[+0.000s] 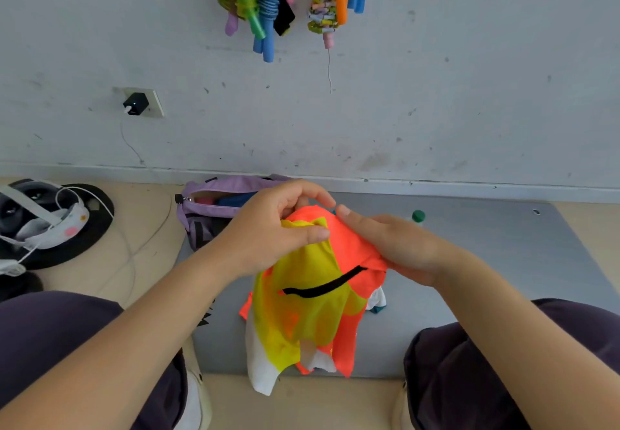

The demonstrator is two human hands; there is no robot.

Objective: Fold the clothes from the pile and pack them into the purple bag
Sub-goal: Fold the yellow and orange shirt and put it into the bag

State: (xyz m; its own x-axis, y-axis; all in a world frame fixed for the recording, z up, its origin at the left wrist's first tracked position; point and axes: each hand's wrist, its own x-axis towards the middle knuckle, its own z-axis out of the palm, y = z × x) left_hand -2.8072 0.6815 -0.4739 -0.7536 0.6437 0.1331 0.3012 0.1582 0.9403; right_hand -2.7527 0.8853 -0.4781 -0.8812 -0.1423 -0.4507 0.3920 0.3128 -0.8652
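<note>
Both hands hold the orange-yellow garment (312,302) up over the grey mat (469,262): left hand (278,228) pinching, right hand (399,245) gripping. Better to find its edges first; the purple bag (208,208) waits behind

Honestly can't read a single word, number or logo anywhere here; the black marks at the grey mat's (469,262) edge are mostly hidden.

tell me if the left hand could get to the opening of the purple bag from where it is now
Probably yes. The purple bag lies unzipped just beyond the left hand, with nothing between them. But that hand grips the orange and yellow garment, so the cloth would come along or have to be released first.
</note>
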